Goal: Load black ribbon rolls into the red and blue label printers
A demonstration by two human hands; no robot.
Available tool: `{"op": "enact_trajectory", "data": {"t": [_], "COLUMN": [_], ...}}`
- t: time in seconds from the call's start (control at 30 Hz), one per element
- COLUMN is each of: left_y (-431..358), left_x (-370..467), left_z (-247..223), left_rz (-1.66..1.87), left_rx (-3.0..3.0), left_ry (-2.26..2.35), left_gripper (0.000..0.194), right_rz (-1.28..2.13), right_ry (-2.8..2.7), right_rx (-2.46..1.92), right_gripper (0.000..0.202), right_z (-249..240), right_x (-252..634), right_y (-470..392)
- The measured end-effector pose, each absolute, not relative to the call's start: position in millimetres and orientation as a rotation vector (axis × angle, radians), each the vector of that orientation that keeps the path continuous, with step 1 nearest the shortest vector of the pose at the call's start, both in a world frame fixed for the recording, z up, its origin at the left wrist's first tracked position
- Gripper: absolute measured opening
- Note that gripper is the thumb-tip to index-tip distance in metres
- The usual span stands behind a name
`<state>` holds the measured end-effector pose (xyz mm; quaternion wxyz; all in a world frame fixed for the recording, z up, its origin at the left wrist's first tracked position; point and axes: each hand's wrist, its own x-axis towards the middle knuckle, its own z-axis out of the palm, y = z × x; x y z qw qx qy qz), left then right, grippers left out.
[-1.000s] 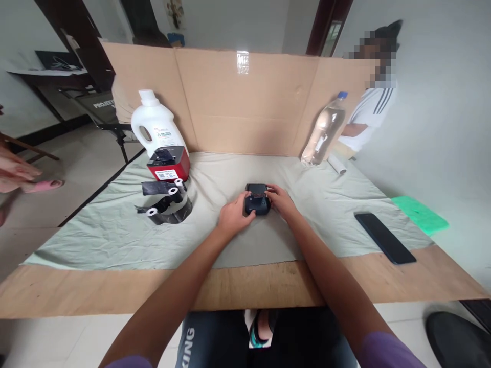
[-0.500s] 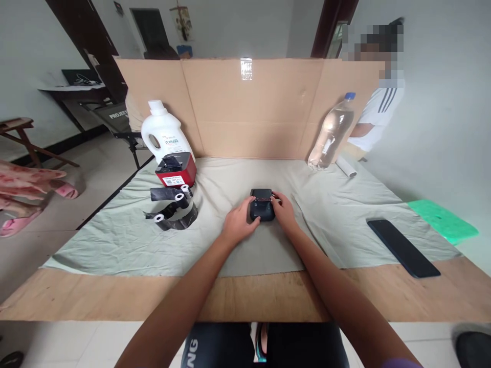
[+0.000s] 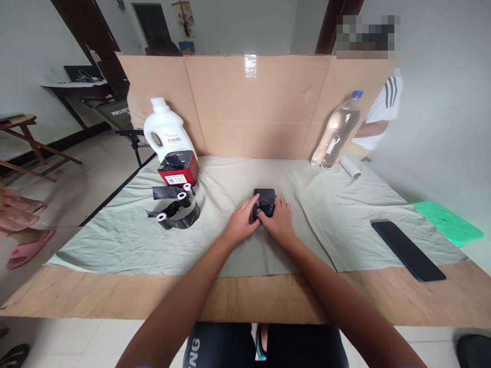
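A small black device (image 3: 265,193), by its shape a portable label printer, sits on the cloth in front of me. My left hand (image 3: 241,223) grips its left side, fingers along the edge and thumb at the near corner. My right hand (image 3: 280,220) wraps its right side, with the thumb laid across the near part of the top. The hands partly cover the device, and a reddish-brown strip shows across its top. To the left, small rolls with white cores (image 3: 183,199) stand with black film trailing between them.
A red and black box (image 3: 179,168) and a white detergent bottle (image 3: 169,130) stand at the back left. A clear bottle (image 3: 337,133) leans on the cardboard screen (image 3: 253,107). A phone (image 3: 408,250) lies right, near a white tube (image 3: 350,167). A person (image 3: 378,117) is behind.
My right hand has shifted from the device's far right corner, and its thumb now crosses the near top. My left fingers have moved slightly on the left edge. The view has tilted a little.
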<state>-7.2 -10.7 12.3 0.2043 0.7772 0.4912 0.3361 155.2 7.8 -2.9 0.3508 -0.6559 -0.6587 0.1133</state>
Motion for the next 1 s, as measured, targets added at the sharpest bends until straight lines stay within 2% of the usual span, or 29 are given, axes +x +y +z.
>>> {"op": "enact_trajectory", "data": {"t": [0.1,0.2,0.33,0.5,0.63,0.83,1.0], "left_y": [-10.9,-11.7,-12.8,-12.4,-10.4,-9.2,-11.4], "left_x": [-6.3,-6.1,-6.2,-6.8,-7.4,-7.1,-7.9], "left_z": [14.2,14.3,12.8,12.3,12.5,12.5,14.0], "left_rz": [0.921,0.929,0.918,0.886,0.942,0.925,0.932], "left_rx": [2.233,2.276,2.273,2.267,2.305,2.231,2.190], "left_ry": [1.317,1.296,1.321,1.374,1.340,1.321,1.314], "left_gripper": [0.072,0.063,0.054,0.052,0.057,0.080,0.089], "right_rz": [0.250,0.236,0.252,0.273,0.236,0.232,0.243], "right_ry": [-1.742,-1.728,-1.668,-1.660,-1.680,-1.723,-1.720], "right_rx": [-1.750,-1.799,-1.852,-1.844,-1.799,-1.697,-1.607], "right_gripper": [0.097,0.103,0.103,0.092,0.088,0.085,0.088], "right_z": [1.1,3.5,6.6,10.7,9.4,5.6,5.8], "right_x": [150.6,148.3,142.5,130.6,128.4,131.8,136.2], "right_y": [2.5,1.5,3.1,3.7,4.1,6.7,12.5]}}
